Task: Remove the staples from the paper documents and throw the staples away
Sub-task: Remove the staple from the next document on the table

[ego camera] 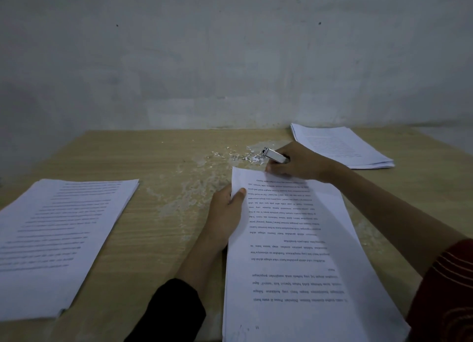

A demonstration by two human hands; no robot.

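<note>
Plainly, the largest thing is the grey wall [230, 59] behind the wooden table [163, 239], which bears three lots of paper. Nearest the camera lies the printed document [294, 252], several sheets deep, its text upside down to the viewer and its far end angled toward the middle of the table. A thick paper stack [56, 239] lies at the left edge, well apart from it, and a second stack [343, 144] sits at the far right corner against the wall.

The left hand [226, 213], coming out of a dark sleeve [174, 311], pinches the document's left edge near the far corner, thumb on top of the page and fingers hidden beneath. The right hand [302, 165], from a red patterned sleeve [448, 290], rests on the document's far edge and grips a small silver staple remover [275, 156], whose tip points left, just past the paper's far corner.

Just beside that tip, on a worn, flaking patch of the tabletop, small pale bits [238, 156] lie scattered; they are too small to tell staples from paper scraps.
</note>
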